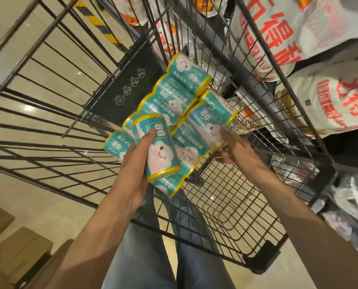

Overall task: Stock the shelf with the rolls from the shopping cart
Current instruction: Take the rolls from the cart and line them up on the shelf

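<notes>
Rolls (pixel 174 113) sit piled inside the cart (pixel 226 205), near its 12 o'clock end. Left hand (pixel 136 163) wraps one roll (pixel 157 147). Right hand (pixel 234 149) grips another roll (pixel 209 126). Bare wire floor lies at 6 o'clock.

Person seen from above: both forearms showing bare, no sleeves, watch or rings appearing; left hand (pixel 136 163) and right hand (pixel 236 149) ungloved; legs wearing faded blue denim jeans (pixel 144 247)

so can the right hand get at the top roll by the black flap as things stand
Probably not yet. The right hand already grips a roll, and that roll and its neighbours lie between it and the top roll. The way from above looks free once it lets go.
</notes>
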